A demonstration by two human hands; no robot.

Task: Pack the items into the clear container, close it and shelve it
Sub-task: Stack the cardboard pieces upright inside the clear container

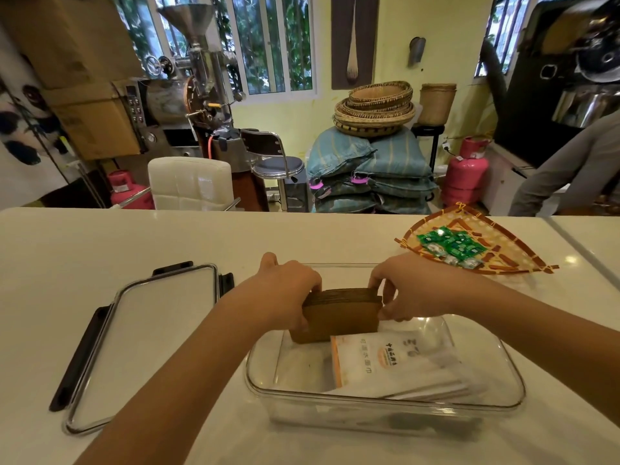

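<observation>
A clear container [385, 402] stands open on the white counter in front of me. A stack of white packets with orange print [399, 364] lies inside it on the right. Upright in its back left part is a stack of brown paper sleeves [340, 315], held between both hands. My left hand [292, 290] grips the stack's left end, and my right hand [409, 286] grips its right end. The container's clear lid [147, 337], with black clips, lies flat on the counter to the left.
A woven bamboo tray [503, 263] with several green wrapped sweets [451, 245] sits at the back right of the counter. Another person's grey sleeve [570, 169] shows at the far right. Chairs, sacks, baskets, gas cylinders and machines stand beyond the counter.
</observation>
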